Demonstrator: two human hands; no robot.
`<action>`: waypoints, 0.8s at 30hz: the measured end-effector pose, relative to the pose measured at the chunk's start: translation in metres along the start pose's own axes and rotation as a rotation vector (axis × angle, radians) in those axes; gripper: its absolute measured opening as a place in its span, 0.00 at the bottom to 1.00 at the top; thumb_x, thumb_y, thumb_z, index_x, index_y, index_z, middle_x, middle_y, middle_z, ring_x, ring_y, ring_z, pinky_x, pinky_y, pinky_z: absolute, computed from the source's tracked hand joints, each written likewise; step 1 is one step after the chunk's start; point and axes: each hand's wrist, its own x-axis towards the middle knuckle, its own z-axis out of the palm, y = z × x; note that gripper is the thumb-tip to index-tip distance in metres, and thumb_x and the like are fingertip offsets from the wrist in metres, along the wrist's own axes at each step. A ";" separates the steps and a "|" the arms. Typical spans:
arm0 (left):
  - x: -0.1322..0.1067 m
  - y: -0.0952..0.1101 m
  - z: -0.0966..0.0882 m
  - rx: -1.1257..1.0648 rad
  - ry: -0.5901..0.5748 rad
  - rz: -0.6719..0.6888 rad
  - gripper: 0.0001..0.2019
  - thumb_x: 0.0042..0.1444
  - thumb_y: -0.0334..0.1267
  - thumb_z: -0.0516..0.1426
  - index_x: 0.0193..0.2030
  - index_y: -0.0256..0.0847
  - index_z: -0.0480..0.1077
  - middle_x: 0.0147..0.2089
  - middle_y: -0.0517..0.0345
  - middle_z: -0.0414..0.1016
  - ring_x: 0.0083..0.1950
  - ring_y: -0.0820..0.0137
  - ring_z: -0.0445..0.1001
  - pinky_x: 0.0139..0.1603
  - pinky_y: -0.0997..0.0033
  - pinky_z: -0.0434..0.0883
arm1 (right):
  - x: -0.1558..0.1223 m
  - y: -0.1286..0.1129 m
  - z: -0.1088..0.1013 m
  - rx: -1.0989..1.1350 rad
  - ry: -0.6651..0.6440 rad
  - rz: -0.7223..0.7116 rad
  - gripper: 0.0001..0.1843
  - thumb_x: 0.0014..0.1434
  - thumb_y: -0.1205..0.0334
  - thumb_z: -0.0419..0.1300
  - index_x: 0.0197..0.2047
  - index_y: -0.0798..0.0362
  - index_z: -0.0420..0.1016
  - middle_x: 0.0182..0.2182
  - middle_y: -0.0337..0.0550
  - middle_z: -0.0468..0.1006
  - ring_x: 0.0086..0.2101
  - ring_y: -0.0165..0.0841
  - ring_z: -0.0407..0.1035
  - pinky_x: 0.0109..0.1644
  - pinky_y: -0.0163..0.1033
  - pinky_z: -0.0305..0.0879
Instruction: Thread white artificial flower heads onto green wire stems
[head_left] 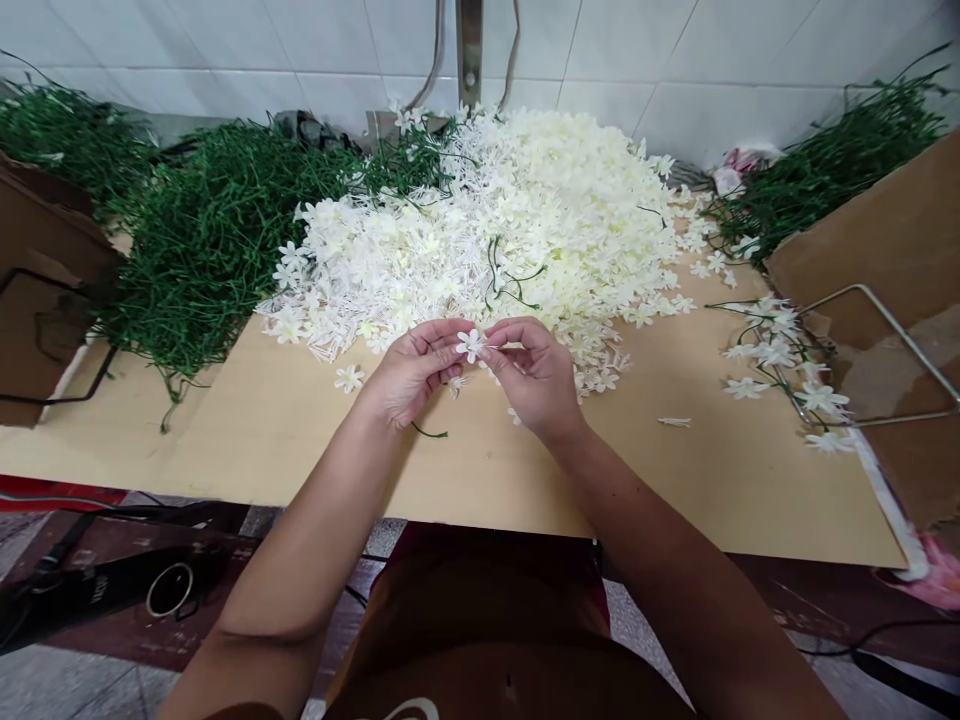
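A single white artificial flower (470, 346) is pinched between the fingertips of both hands, its petals turned toward me. My left hand (420, 372) is closed, thumb and forefinger at the petals' left side. From the other side my right hand (536, 378) grips it just behind the petals, where a thin white stalk shows between the fingers. Below my left palm a green plastic stem end (430, 433) sticks out; whether that hand holds it cannot be told. Just beyond the hands lies a large heap of white and pale yellow artificial flowers (555, 210).
Green plastic stems (217, 220) are piled on the left, with more stems (840, 170) at the right. Cardboard boxes (877, 270) with wire frames flank the board (480, 475). Flowers on green stems (776, 350) lie by the right box. A tiled wall (600, 50) stands behind.
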 end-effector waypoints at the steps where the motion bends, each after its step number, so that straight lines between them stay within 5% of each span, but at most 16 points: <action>1: 0.001 0.000 -0.001 0.003 -0.001 0.003 0.15 0.38 0.32 0.71 0.36 0.39 0.78 0.31 0.61 0.79 0.31 0.78 0.74 0.34 0.79 0.71 | 0.000 0.001 0.000 -0.020 0.001 -0.022 0.05 0.55 0.60 0.64 0.31 0.50 0.72 0.38 0.43 0.74 0.40 0.33 0.71 0.41 0.39 0.74; 24: -0.001 0.001 0.002 0.133 0.089 0.069 0.15 0.34 0.33 0.71 0.32 0.38 0.78 0.28 0.62 0.78 0.29 0.77 0.74 0.32 0.79 0.72 | -0.004 -0.003 -0.006 -0.591 0.004 -0.510 0.06 0.60 0.70 0.55 0.34 0.51 0.71 0.37 0.47 0.75 0.41 0.38 0.70 0.47 0.46 0.69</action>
